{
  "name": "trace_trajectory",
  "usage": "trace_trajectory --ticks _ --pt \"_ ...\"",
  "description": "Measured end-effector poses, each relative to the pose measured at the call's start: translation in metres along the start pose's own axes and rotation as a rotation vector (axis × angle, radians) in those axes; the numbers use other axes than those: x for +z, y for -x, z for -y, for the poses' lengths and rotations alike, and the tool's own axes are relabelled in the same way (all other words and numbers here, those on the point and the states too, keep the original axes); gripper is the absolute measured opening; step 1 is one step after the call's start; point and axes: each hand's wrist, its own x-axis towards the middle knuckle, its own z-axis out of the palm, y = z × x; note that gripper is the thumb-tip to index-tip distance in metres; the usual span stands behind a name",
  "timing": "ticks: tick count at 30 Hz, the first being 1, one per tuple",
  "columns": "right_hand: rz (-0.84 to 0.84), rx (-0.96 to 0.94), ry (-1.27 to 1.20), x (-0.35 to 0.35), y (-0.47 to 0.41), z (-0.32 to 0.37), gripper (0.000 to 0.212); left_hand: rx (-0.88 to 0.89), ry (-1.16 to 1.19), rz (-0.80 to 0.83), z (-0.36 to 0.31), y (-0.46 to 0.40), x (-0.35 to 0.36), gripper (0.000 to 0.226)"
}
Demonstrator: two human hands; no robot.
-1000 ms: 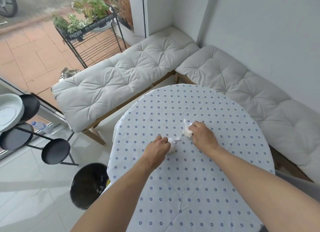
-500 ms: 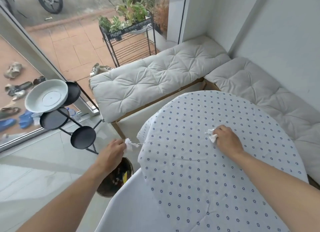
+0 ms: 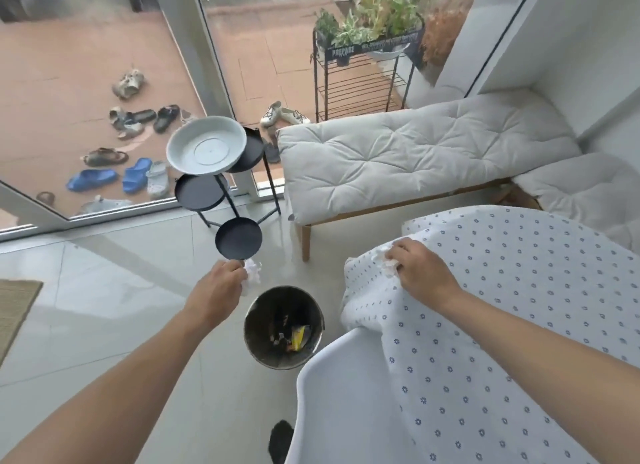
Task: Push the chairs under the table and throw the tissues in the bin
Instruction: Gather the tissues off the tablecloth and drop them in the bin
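My left hand holds a crumpled white tissue in the air, just up and left of the round metal bin that stands on the floor with some rubbish inside. At the left edge of the table, my right hand is closed on a second white tissue, resting on the dotted tablecloth. A white chair has its back against the table's near edge, right beside the bin.
A black tiered plant stand carrying a white saucer stands beyond the bin. Cushioned benches line the corner. A glass door shows shoes and a plant rack outside. A mat lies at the left edge.
My left hand carried its tissue off the table, leftwards to a spot near the bin. My right hand slid its tissue to the table's left edge. The view swung left.
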Motion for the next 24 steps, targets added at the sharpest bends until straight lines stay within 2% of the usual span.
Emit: trace_trajectory --ticks 5,9,13,19,24 --pt "0.107 -0.155 -0.068 0.068 -0.043 0.066 0.023 -0.005 0.032 0.019 0.062 0.006 0.036 0.013" --pt "0.235 -0.206 -0.146 0.144 -0.059 0.089 0.022 -0.041 0.134 -0.004 0.096 0.000 0.086 0.019" --pt "0.356 -0.204 -0.186 0.234 -0.061 0.096 0.021 -0.061 0.219 0.015 0.113 -0.008 0.149 0.022" --pt "0.581 -0.110 -0.120 0.353 -0.044 0.097 0.028 -0.185 0.315 0.167 0.123 -0.012 0.257 0.031" --pt "0.802 -0.013 -0.049 0.402 -0.026 0.095 0.052 -0.324 0.432 0.268 0.118 -0.013 0.320 0.035"
